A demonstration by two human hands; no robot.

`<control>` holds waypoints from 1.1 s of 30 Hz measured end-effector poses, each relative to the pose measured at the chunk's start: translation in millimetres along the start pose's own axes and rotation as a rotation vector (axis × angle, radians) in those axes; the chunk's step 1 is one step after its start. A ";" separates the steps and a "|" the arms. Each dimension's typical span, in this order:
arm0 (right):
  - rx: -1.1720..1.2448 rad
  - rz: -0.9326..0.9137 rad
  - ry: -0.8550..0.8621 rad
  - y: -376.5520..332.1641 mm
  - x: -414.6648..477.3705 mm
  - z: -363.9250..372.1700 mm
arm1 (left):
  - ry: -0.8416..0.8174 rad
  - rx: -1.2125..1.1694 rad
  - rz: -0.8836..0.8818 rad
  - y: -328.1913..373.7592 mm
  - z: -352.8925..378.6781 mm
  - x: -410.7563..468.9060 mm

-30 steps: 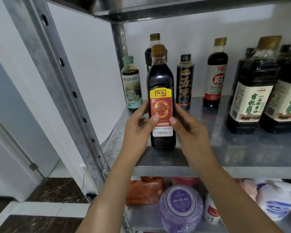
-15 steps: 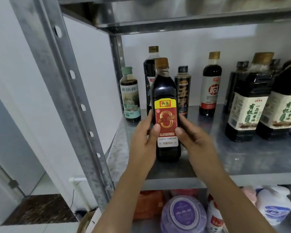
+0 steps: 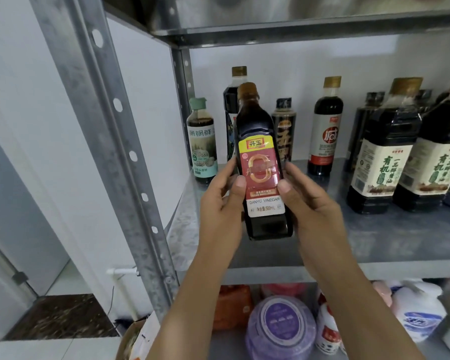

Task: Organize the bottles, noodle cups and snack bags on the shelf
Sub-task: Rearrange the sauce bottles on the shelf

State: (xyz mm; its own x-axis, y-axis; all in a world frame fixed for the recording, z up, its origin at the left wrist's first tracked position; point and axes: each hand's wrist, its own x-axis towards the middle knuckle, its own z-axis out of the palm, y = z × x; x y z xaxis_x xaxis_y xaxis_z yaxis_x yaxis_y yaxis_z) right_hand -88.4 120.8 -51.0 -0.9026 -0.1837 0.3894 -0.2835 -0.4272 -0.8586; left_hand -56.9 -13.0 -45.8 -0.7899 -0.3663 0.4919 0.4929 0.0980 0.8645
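**Vinegar bottle in both hands, waiting for its place in the row**

The vinegar bottle (image 3: 263, 165) stands upright near the front left of the middle shelf (image 3: 374, 245), with its label facing the person. Its brown cap is on and dark liquid fills it up to the neck. Whether its base touches the shelf cannot be told.

The left hand (image 3: 221, 203) and right hand (image 3: 312, 203) grip it from either side, fingers (image 3: 240, 183) curled round the label.

The step in hand looks like placing this bottle. The next move would be to slide it back, keeping it upright, into the gap between the green-capped bottle (image 3: 202, 141) and the slim black bottle (image 3: 285, 131), without knocking the tall bottle (image 3: 233, 100) behind.

To the right stand a red-labelled bottle (image 3: 326, 126) and two large soy sauce bottles (image 3: 379, 157), all capped and dark inside. On the lower shelf lie a purple-lidded tub (image 3: 281, 326) and an orange bag (image 3: 234, 305).
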 end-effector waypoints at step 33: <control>-0.259 -0.036 -0.219 18.7 1.3 -4.3 | 0.084 -0.065 -0.161 30.3 16.4 69.8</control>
State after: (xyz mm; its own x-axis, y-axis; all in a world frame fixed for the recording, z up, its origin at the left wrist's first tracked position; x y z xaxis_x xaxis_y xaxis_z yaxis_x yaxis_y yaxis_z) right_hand -96.3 116.4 -68.0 -0.8075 -0.3706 0.4588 -0.4119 -0.2025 -0.8885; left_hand -103.0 -20.5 16.4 -0.8285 -0.4484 0.3353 0.3875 -0.0269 0.9215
